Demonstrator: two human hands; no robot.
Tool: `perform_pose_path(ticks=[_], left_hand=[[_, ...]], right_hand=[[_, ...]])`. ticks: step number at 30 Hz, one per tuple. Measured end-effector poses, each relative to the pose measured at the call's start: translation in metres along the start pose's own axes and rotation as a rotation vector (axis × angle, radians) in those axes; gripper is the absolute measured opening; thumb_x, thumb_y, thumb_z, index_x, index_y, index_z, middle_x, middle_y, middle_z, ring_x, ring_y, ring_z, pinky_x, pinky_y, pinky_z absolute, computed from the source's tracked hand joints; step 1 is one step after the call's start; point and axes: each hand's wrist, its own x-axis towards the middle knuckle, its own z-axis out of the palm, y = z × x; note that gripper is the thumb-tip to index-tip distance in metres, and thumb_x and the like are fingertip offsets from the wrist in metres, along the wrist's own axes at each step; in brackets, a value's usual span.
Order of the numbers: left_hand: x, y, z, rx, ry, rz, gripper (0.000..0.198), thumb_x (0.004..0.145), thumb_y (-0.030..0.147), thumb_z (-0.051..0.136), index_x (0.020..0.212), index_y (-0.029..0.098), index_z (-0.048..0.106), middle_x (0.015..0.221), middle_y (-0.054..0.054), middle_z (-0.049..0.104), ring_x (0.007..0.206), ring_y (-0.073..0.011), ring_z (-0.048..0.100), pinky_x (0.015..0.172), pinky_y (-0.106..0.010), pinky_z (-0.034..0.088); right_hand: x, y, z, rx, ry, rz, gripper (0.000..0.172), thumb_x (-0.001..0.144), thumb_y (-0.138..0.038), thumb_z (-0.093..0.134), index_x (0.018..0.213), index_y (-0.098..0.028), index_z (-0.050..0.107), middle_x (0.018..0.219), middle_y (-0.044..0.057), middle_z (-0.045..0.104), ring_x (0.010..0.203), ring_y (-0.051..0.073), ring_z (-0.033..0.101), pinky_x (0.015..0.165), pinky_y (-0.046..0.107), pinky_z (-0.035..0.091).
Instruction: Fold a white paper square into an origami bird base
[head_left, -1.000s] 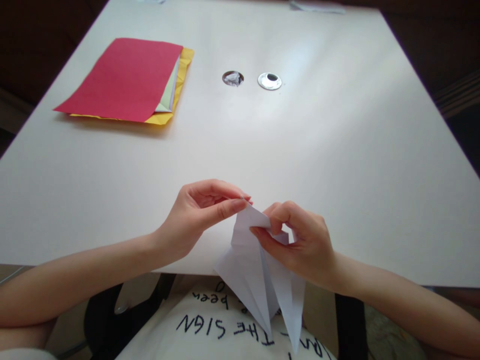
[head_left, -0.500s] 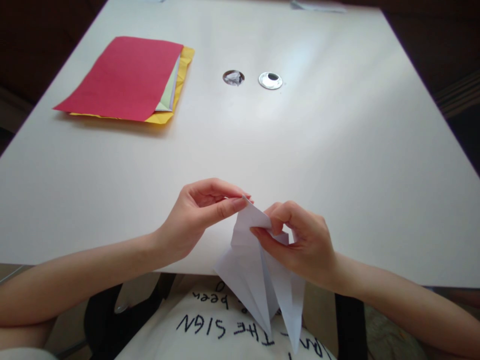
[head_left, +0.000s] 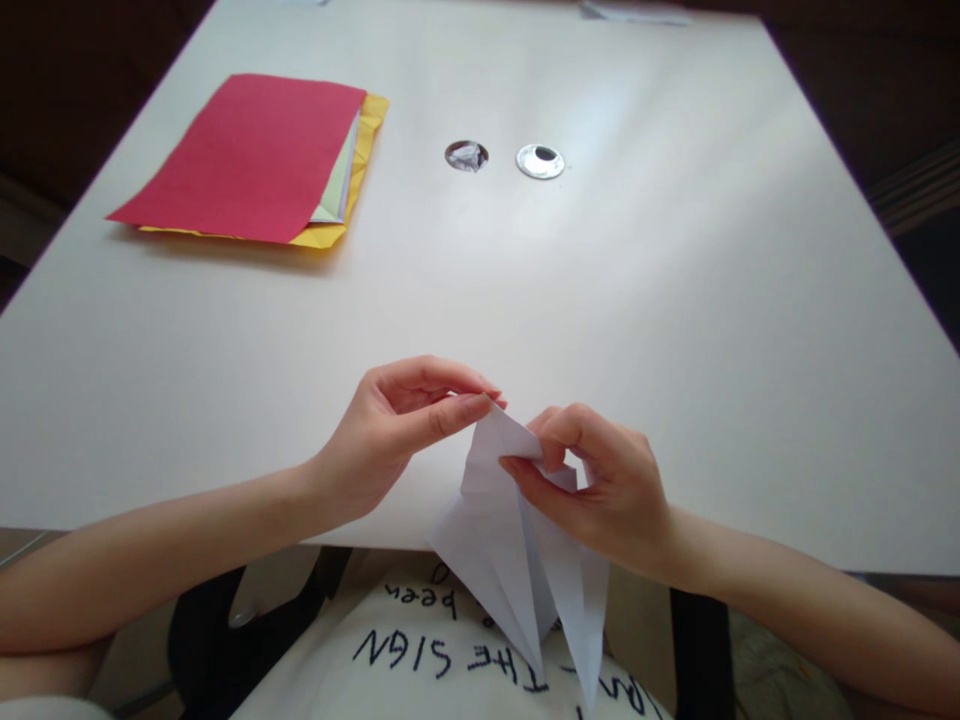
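Note:
A folded sheet of white paper (head_left: 491, 545) hangs over the table's near edge, its long pointed flaps reaching down in front of my shirt. My left hand (head_left: 397, 430) pinches the paper's top corner between thumb and fingertips. Lower on the same edge, my right hand (head_left: 600, 485) grips the paper with thumb and bent index finger. Part of the paper behind the right hand is hidden.
On the white table (head_left: 675, 320), a stack of coloured paper (head_left: 247, 155) with a red sheet on top lies at the back left. Two round cable holes are set in the tabletop: one uncovered hole (head_left: 466, 156) and one silvery ring (head_left: 540, 161). White paper (head_left: 637, 14) lies at the far edge.

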Motion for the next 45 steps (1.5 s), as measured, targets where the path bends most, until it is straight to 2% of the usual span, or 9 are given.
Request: perform_pose_path(ticks=[31, 39, 45], left_hand=[[-0.0011, -0.0001, -0.0011, -0.011, -0.041, 0.012, 0.008, 0.075, 0.020, 0.069, 0.074, 0.027, 0.071, 0.079, 0.004, 0.069, 0.080, -0.0095, 0.062, 0.064, -0.015, 0.048], [-0.0025, 0.0001, -0.0012, 0.000, -0.028, 0.048, 0.009, 0.078, 0.017, 0.066, 0.074, 0.025, 0.070, 0.079, 0.004, 0.068, 0.079, -0.0085, 0.060, 0.067, -0.016, 0.047], [-0.0005, 0.0013, 0.0003, 0.054, 0.021, 0.008, 0.009, 0.079, 0.022, 0.064, 0.073, 0.024, 0.069, 0.076, 0.004, 0.067, 0.074, -0.0071, 0.056, 0.065, -0.016, 0.044]], right_hand=[[0.0001, -0.0006, 0.0003, 0.007, 0.003, 0.003, 0.028, 0.073, -0.006, 0.059, 0.069, -0.020, 0.036, 0.061, -0.007, 0.047, 0.051, 0.004, 0.042, 0.045, 0.016, 0.034], [0.0000, -0.0004, 0.0009, -0.001, -0.002, -0.018, 0.027, 0.073, -0.006, 0.059, 0.069, -0.020, 0.037, 0.063, -0.006, 0.051, 0.051, 0.005, 0.044, 0.046, 0.017, 0.035], [0.0000, -0.0007, 0.0007, -0.004, -0.018, 0.016, 0.026, 0.073, -0.008, 0.058, 0.068, -0.021, 0.036, 0.062, -0.005, 0.050, 0.051, 0.006, 0.043, 0.045, 0.018, 0.035]])
